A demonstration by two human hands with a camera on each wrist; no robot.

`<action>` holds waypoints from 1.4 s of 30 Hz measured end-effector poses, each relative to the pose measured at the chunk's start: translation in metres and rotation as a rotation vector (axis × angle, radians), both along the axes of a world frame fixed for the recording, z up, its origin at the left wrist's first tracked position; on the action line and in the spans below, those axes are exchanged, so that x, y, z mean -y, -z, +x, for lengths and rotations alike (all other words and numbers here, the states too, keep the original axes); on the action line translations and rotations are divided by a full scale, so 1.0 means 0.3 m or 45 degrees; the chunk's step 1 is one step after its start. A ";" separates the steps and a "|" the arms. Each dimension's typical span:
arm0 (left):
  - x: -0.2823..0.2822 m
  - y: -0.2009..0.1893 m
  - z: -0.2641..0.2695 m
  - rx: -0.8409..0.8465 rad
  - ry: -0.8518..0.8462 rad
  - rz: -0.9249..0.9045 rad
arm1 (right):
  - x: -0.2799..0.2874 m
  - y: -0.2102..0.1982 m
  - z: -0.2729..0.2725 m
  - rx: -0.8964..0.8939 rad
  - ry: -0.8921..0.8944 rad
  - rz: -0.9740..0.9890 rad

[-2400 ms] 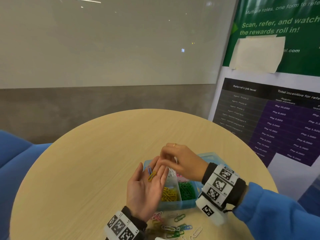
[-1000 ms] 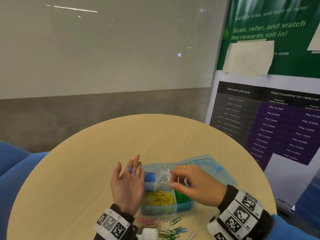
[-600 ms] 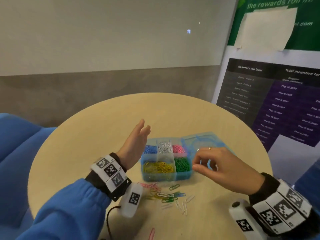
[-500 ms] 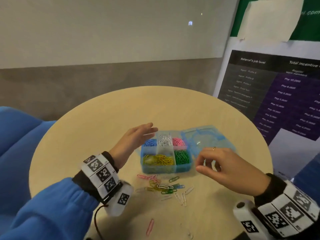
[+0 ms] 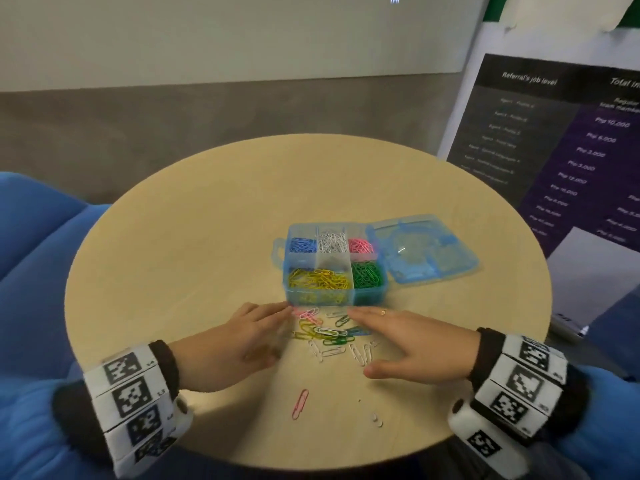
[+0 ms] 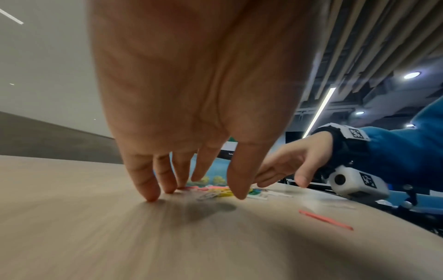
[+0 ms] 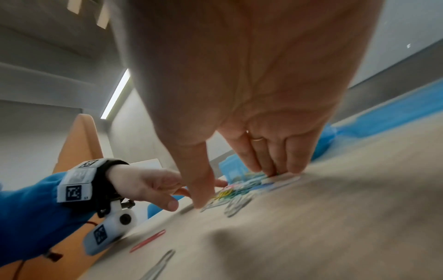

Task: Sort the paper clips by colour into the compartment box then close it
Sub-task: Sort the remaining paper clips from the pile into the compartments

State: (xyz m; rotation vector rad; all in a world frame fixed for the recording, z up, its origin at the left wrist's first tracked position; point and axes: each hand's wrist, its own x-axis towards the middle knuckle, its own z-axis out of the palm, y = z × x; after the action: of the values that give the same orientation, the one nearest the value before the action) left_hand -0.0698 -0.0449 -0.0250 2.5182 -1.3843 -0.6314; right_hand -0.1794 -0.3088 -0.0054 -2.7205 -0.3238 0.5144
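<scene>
The blue compartment box (image 5: pixel 382 271) sits open on the round table, its lid (image 5: pixel 422 251) laid flat to the right. Blue, white, pink, yellow and green clips fill separate compartments. A loose pile of mixed paper clips (image 5: pixel 329 332) lies just in front of the box. My left hand (image 5: pixel 242 336) rests flat at the pile's left edge, fingers straight, fingertips (image 6: pixel 151 197) on the wood. My right hand (image 5: pixel 398 336) lies flat at the pile's right edge, fingertips (image 7: pixel 294 168) on the clips. Neither hand holds anything. One pink clip (image 5: pixel 300 404) lies alone nearer me.
The round wooden table (image 5: pixel 194 237) has bare surface left of and behind the box. A blue seat (image 5: pixel 31 237) stands at the left. A printed banner (image 5: pixel 568 133) stands behind the table at the right. Small white specks (image 5: pixel 376 420) lie near the front edge.
Both hands have come down from above the box to the table, flanking the loose pile. The left hand turned palm down; the right hand's curled fingers straightened.
</scene>
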 end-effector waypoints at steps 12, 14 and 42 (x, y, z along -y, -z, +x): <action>-0.005 -0.048 -0.073 -0.170 -0.127 -0.189 | 0.006 -0.032 -0.048 0.088 0.054 0.075; -0.023 -0.056 -0.079 -0.148 -0.178 -0.074 | 0.026 -0.039 -0.081 0.074 0.117 -0.047; 0.197 -0.051 -0.016 -0.340 -0.533 -0.325 | -0.172 0.013 0.122 0.247 0.096 -0.038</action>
State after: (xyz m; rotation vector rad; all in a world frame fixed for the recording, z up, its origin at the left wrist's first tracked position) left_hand -0.0747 -0.1041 -0.0096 2.3118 -0.7611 -0.6288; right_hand -0.1428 -0.2572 -0.0093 -2.8050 -0.2630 0.2372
